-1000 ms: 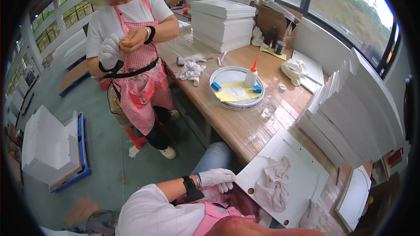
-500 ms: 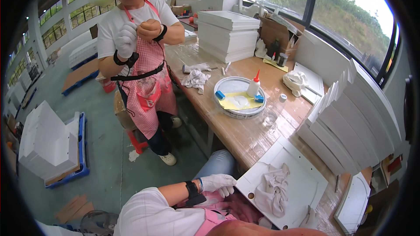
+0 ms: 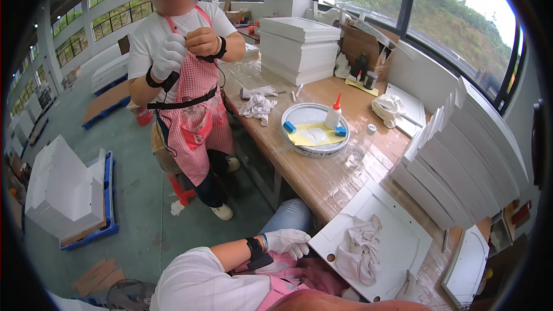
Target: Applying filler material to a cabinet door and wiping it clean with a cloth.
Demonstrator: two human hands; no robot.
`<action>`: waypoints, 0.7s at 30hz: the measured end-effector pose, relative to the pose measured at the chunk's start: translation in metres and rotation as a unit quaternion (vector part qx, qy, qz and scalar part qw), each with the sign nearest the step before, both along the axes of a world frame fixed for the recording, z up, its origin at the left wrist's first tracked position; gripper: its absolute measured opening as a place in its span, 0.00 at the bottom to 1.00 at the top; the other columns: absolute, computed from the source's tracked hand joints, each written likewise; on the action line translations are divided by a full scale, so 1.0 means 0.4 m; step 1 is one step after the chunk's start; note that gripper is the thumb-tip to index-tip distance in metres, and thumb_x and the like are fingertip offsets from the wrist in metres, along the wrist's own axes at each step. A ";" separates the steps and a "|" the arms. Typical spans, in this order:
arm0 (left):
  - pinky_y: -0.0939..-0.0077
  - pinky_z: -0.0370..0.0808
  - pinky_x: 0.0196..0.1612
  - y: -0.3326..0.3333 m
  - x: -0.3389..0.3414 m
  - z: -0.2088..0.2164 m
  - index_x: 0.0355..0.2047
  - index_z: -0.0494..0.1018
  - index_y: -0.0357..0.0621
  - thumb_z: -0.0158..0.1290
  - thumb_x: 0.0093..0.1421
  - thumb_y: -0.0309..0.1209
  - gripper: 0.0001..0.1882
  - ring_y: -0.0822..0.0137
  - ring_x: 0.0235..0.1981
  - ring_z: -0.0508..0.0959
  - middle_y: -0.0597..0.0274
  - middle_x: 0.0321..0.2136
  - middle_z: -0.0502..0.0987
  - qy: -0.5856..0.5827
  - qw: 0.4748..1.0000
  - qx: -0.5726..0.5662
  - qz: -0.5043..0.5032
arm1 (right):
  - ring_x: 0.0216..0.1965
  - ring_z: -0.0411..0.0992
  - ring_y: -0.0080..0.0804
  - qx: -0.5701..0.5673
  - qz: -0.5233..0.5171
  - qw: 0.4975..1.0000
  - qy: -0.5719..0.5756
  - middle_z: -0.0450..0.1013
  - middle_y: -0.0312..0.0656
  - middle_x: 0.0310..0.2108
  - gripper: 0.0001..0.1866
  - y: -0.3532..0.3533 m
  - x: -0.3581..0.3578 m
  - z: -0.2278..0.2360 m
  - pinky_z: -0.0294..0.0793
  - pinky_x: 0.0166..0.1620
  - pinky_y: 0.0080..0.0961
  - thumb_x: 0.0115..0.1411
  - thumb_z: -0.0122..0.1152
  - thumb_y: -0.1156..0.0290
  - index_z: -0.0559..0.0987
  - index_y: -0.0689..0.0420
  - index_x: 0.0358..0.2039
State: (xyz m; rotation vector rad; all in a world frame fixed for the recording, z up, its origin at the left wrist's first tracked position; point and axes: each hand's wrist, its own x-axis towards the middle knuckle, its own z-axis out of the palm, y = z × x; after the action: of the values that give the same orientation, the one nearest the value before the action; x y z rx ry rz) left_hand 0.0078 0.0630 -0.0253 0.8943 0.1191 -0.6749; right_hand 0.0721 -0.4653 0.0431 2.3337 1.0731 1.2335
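At bench (image 3: 311, 175) edge, panel (image 3: 397, 224) juts out, prob. for easy reach; rag (image 3: 362, 256) on top, handy. L hand (image 3: 287, 242) at panel's L corner, fingers curled; R hand (image 3: 409, 289) by R edge; can't tell either grip.

white holed panel (image 3: 397, 224) | seemingly flat, lower edge partly hidden | pale cloth (image 3: 360, 250) | crumpled atop

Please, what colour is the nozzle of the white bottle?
The nozzle is red, seen best in the head view.

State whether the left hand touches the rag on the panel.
Apart: the head view shows bare panel surface between the left hand and the rag.
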 end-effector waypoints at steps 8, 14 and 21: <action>0.69 0.82 0.29 0.001 -0.005 -0.004 0.46 0.75 0.43 0.52 0.69 0.44 0.17 0.63 0.28 0.82 0.56 0.33 0.81 -0.006 1.000 0.003 0.012 | 0.40 0.75 0.58 0.210 -0.202 0.895 0.338 0.78 0.55 0.40 0.18 0.060 -0.054 0.027 0.74 0.44 0.49 0.66 0.51 0.71 0.77 0.51 0.56; 0.68 0.82 0.30 -0.002 -0.003 -0.003 0.45 0.75 0.43 0.53 0.69 0.45 0.17 0.62 0.29 0.82 0.55 0.33 0.81 -0.003 1.000 -0.002 0.010 | 0.41 0.75 0.58 0.108 -0.109 0.970 0.188 0.78 0.56 0.41 0.19 0.034 -0.029 0.023 0.74 0.45 0.49 0.67 0.49 0.72 0.76 0.52 0.57; 0.69 0.81 0.31 -0.004 -0.013 -0.006 0.45 0.74 0.43 0.53 0.69 0.45 0.18 0.62 0.29 0.81 0.56 0.33 0.80 -0.010 1.000 0.003 0.020 | 0.43 0.76 0.57 0.231 -0.204 0.868 0.389 0.78 0.56 0.42 0.19 0.090 -0.063 0.065 0.75 0.46 0.48 0.67 0.47 0.72 0.75 0.53 0.58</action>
State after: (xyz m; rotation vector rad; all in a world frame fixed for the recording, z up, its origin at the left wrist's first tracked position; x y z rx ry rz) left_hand 0.0028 0.0614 -0.0278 0.9011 0.1210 -0.6277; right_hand 0.0468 -0.4292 0.0690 3.3327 0.3937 0.3852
